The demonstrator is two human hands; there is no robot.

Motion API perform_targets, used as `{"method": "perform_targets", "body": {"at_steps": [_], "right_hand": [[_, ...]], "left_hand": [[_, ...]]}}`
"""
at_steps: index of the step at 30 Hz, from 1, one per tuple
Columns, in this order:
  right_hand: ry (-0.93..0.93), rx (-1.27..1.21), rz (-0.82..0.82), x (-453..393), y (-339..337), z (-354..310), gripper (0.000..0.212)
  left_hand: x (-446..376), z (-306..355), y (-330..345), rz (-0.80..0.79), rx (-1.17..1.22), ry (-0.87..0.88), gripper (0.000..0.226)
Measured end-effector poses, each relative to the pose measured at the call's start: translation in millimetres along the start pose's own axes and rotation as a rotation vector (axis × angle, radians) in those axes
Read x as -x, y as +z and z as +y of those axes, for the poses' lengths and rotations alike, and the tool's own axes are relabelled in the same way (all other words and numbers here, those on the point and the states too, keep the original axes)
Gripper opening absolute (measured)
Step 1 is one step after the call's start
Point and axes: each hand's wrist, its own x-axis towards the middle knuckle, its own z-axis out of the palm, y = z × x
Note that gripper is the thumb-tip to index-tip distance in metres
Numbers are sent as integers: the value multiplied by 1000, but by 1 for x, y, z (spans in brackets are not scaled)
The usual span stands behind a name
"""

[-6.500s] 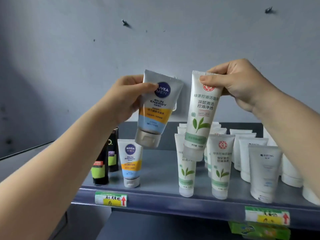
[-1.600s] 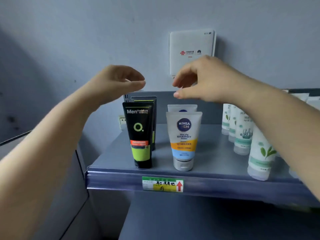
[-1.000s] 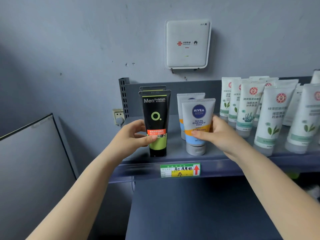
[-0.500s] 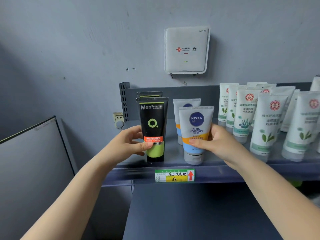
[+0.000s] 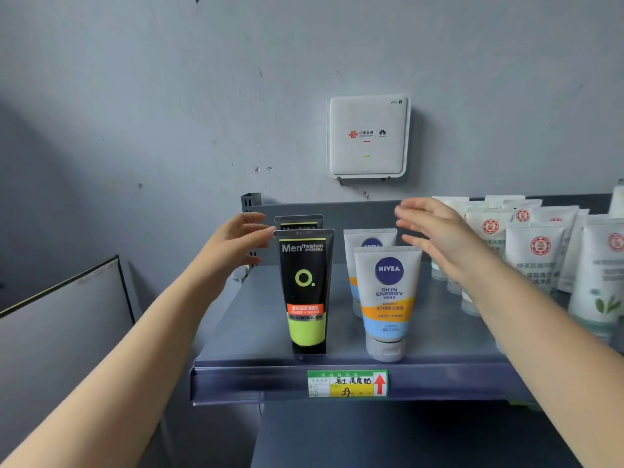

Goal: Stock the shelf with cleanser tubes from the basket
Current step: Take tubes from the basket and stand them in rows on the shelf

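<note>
Nearest: green/yellow price tag [image 5: 347, 383] w/ red arrow, on front lip of grey shelf [image 5: 256, 332]. Just behind the lip, two tubes upright on their caps at the front edge: black tube [image 5: 306, 292] (Mentholatum, lime band at bottom) on the left, Nivea tube [image 5: 387, 302] (grey, orange + blue bands) beside it on the right, a small gap between them. A 2nd black tube [image 5: 298, 222] stands directly behind the 1st, only its top showing; a 2nd Nivea [image 5: 366, 239] behind the front one, offset a bit left.

Left hand [image 5: 233, 244]: open, fingers loose and spread, holding nothing; fingertips at the black tubes' top left corner, can't tell if touching. Right hand [image 5: 439, 241]: open, fingers straight and spread, holding nothing; up and right of the Nivea tubes, apart from them, slightly motion-blurred.

Further right: rows of white tubes [image 5: 537, 258] w/ red round logo, green print, standing on the shelf, partly behind right forearm.

Back: grey wall, white wifi box [image 5: 368, 136] mounted above the shelf. Far left, a grey panel [image 5: 57, 325].
</note>
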Motion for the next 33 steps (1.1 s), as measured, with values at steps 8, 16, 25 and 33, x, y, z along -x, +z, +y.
{"method": "perform_targets", "body": {"at_steps": [8, 16, 25, 33], "right_hand": [[82, 203, -181, -13, 10, 19, 9], [65, 174, -198, -7, 0, 19, 10], [140, 160, -253, -4, -3, 12, 10], [127, 196, -220, -3, -2, 1, 13]], "left_hand": [[-18, -7, 17, -227, -42, -49, 34], [-18, -11, 18, -293, -68, -42, 27], [-19, -6, 13, -374, -57, -33, 20], [-19, 15, 9, -312, 91, 9, 17]]}}
